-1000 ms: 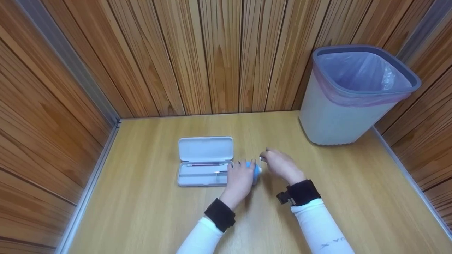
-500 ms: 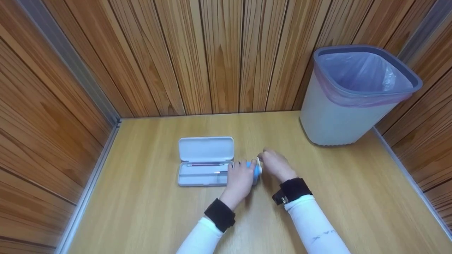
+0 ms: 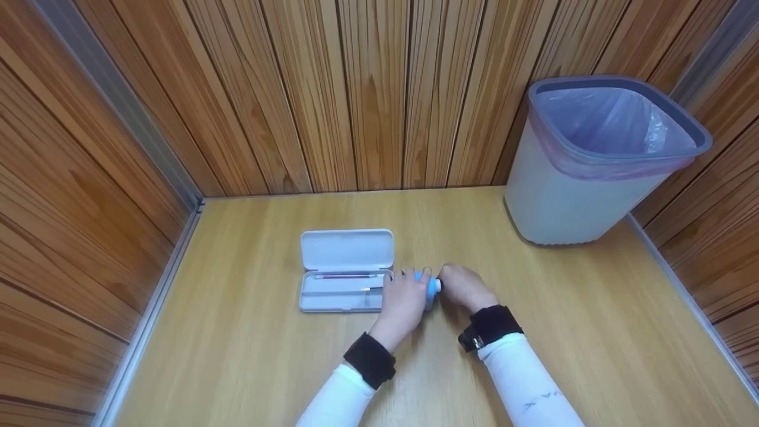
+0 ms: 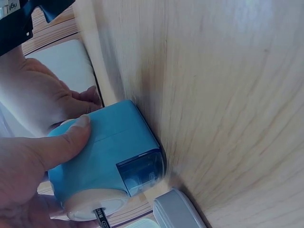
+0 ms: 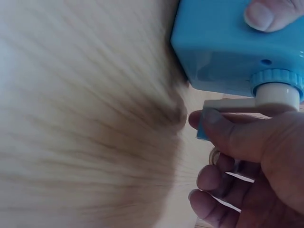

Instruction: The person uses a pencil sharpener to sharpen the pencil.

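A blue crank pencil sharpener stands on the table, its clear shavings drawer showing in the left wrist view. My left hand grips its body, thumb pressed on the near side. From its cream front a dark pencil sticks out, pointing toward the pencil case. At the opposite end, my right hand pinches the blue knob of the white crank handle between thumb and index finger; the other fingers are loosely curled. In the head view my left hand covers most of the sharpener.
Left of the sharpener lies a grey-white pencil case with its lid up and a pencil inside. A lined waste bin stands at the back right. Wood-panelled walls bound the table at the back and sides.
The right hand has turned the crank; it was raised beside the sharpener and now sits lower, with the handle hidden in the head view. The left hand and pencil case have stayed put.
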The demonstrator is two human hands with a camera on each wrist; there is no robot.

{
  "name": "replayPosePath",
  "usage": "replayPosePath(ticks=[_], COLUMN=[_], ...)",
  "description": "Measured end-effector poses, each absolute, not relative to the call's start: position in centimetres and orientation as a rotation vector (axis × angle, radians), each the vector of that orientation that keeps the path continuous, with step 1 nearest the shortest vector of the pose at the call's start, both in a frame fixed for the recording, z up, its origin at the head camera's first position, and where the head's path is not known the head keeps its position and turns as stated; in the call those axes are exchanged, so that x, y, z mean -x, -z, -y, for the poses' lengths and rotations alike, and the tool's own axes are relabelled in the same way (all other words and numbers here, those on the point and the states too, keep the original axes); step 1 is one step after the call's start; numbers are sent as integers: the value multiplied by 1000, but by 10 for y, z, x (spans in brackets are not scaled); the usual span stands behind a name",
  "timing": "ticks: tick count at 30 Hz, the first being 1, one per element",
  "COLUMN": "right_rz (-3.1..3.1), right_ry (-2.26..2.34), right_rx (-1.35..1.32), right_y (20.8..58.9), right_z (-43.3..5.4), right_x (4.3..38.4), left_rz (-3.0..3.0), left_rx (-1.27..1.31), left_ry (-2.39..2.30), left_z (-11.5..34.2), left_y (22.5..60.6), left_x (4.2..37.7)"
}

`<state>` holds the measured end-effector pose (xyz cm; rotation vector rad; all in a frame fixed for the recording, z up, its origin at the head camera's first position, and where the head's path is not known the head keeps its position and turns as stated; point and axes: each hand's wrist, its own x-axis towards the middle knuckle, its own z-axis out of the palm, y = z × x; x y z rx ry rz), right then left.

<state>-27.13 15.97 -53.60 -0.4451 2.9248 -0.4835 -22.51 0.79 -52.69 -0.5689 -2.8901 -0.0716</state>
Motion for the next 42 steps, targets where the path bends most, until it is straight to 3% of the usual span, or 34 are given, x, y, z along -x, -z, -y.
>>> replayPosePath(ticks=[15, 29, 42], right_rz=[-2894, -2878, -2930], right_ry=[541, 497, 487], right_rx=[484, 588, 695], right_y=[535, 501, 477], right_z=[-160, -163, -169], right_x=[247, 219, 219], left_rz=[2895, 2923, 2964], left_rx=[568, 564, 545], left_ry=[42, 53, 31], left_z=[-8, -10, -12], left_y=[527, 527, 525], left_x=[226, 226, 227])
